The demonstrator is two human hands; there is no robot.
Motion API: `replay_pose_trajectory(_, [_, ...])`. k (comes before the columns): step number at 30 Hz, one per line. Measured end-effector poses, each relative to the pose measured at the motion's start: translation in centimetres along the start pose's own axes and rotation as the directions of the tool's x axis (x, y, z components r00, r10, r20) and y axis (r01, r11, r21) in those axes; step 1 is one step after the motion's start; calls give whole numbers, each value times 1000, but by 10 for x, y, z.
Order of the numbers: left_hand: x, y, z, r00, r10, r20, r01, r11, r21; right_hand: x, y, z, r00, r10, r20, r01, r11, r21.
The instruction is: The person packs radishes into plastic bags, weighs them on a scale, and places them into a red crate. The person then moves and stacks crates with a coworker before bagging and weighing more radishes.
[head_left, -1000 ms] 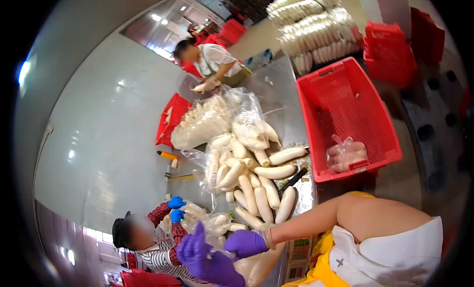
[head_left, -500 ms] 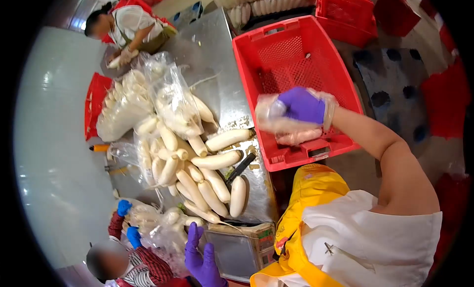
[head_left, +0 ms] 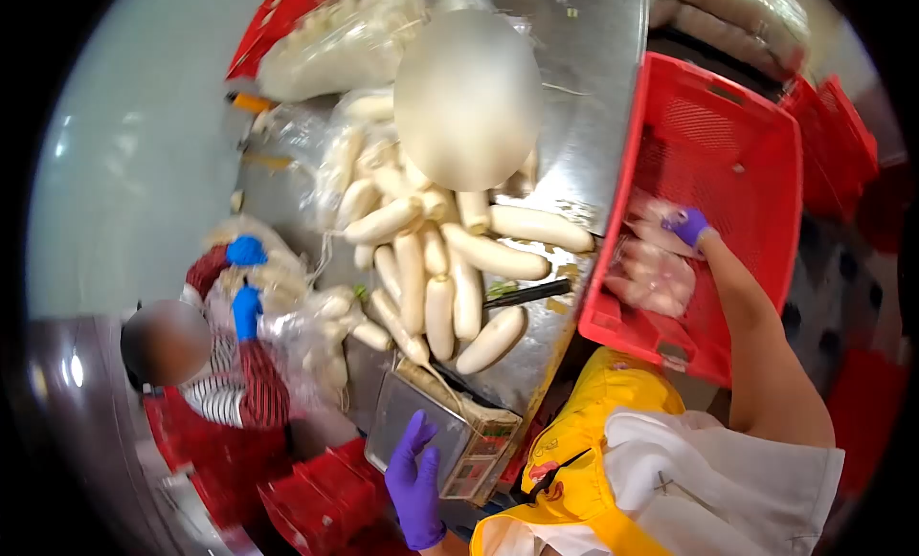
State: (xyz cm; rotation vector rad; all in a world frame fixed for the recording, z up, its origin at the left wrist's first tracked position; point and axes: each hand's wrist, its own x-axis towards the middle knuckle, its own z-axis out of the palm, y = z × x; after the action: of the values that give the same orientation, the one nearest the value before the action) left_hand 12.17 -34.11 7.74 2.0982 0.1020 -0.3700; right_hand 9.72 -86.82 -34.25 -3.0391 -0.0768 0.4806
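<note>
My right hand (head_left: 684, 226), in a purple glove, reaches down into the red plastic crate (head_left: 785, 231) with its fingers closed on a clear bag of white radishes (head_left: 654, 211). Another clear bag of radishes (head_left: 651, 278) lies beside it at the crate's near end. Low in the view, my left hand (head_left: 414, 484), also purple-gloved, holds nothing; its fingers are apart next to the scale (head_left: 412, 417). A pile of loose white radishes (head_left: 440, 278) covers the metal table beyond the scale. A dark-handled tool (head_left: 528, 294) lies by the pile.
A co-worker (head_left: 225, 365) in blue gloves handles bagged radishes (head_left: 258, 269) at the left. More red crates (head_left: 325, 499) stand below, with others at the right. Large bagged radishes (head_left: 335, 44) lie at the far end. A blurred oval hides part of the table.
My right hand has lowered the bag of radishes into the crate. The view has shifted, so the table and crate appear elsewhere. My left hand stays open near the scale.
</note>
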Motion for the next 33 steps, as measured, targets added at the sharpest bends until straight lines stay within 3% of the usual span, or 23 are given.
replay_pose_trajectory(5, [-7, -21, -6, 993, -115, -5, 115, 993, -17, 24, -22, -3, 1000, 0, -7, 1, 977, 213])
replay_pose_trajectory(9, [-10, -46, -10, 992, -122, -25, 118, 985, -123, 43, -26, -29, 973, 76, -217, 38, 878, 477])
replay_pose_trajectory(11, [-7, -55, -14, 991, -131, -13, 127, 979, -158, 53, -11, -61, 951, 269, 153, -302, 913, 273])
replay_pose_trajectory(12, [-5, -55, -16, 989, -145, -10, 141, 977, -161, 56, -24, -109, 943, 319, 92, -329, 933, 146])
replay_pose_trajectory(14, [2, -64, -25, 986, -153, 68, 161, 979, -124, 65, -31, -167, 934, 305, -187, -204, 883, 423])
replay_pose_trajectory(15, [6, -68, -27, 986, -141, 93, 152, 980, -128, 70, -39, -205, 919, 394, -19, -345, 826, 445])
replay_pose_trajectory(16, [11, -70, -29, 986, -140, 96, 152, 979, -139, 82, -32, -189, 867, 366, -338, -145, 835, 531])
replay_pose_trajectory(18, [25, -67, -31, 988, -111, 102, 127, 979, -162, 100, -55, -245, 849, 457, -264, -125, 660, 741])
replay_pose_trajectory(20, [32, -56, -35, 990, -112, 86, 127, 974, -186, 125, -77, -277, 814, 521, -257, 12, 427, 904])
replay_pose_trajectory(21, [36, -58, -37, 991, -95, 90, 111, 975, -192, 143, -80, -284, 805, 528, -271, 18, 435, 900])
replay_pose_trajectory(23, [38, -70, -44, 996, -38, 78, 52, 981, -186, 184, -82, -298, 822, 568, -47, -19, 109, 994])
replay_pose_trajectory(24, [37, -76, -48, 997, -35, 71, 46, 985, -166, 197, -79, -317, 819, 570, -62, -6, 116, 993])
replay_pose_trajectory(25, [35, -81, -52, 998, -17, 62, 27, 984, -174, 211, -75, -340, 868, 482, 122, -273, 258, 927])
replay_pose_trajectory(26, [32, -83, -57, 996, -52, 66, 58, 993, -104, 222, -77, -360, 850, 422, 315, -488, 411, 770])
replay_pose_trajectory(27, [30, -83, -63, 995, -81, 61, 83, 996, -32, 234, -88, -364, 861, 423, 283, -463, 420, 780])
replay_pose_trajectory(29, [24, -77, -72, 992, -118, 46, 119, 993, -26, 270, -123, -364, 901, 434, -2, -17, 39, 999])
replay_pose_trajectory(31, [22, -81, -79, 1000, -10, 24, 8, 997, 76, 346, -116, -345, 685, 728, 14, -108, 83, 991])
replay_pose_trajectory(32, [20, -87, -83, 1000, -9, 17, 8, 998, 56, 357, -119, -344, 717, 693, -74, -17, 124, 992])
replay_pose_trajectory(33, [20, -94, -85, 1000, -13, 13, 12, 999, 38, 395, -107, -323, 736, 656, -166, -78, 327, 942])
